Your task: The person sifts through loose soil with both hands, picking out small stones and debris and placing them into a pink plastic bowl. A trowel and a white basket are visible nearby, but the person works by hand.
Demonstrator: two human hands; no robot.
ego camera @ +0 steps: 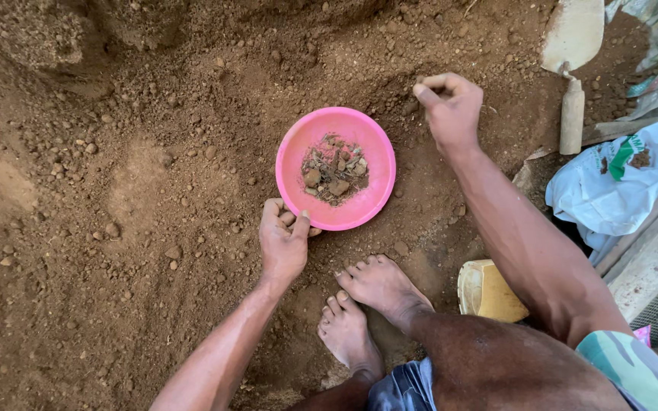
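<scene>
- Pink plastic bowl sat on loose brown soil in the head view, one view only. Small stones, clods and root bits lay in its middle.
- Our left hand gripped the bowl's near rim, thumb over the edge, fingers curled under.
- Our right hand hovered just right of the bowl's far side, fingertips pinched together. We couldn't tell what was in the pinch, likely a small stone or debris bit.
- Our read: sorting step, picking debris out of the soil into the bowl. Next move would call for swinging the right hand over the bowl and opening the pinch, left hand steadying the rim.
- Trowel lay on the soil beyond the right hand, untouched. White sack and yellow container lay to the right, well clear.
</scene>
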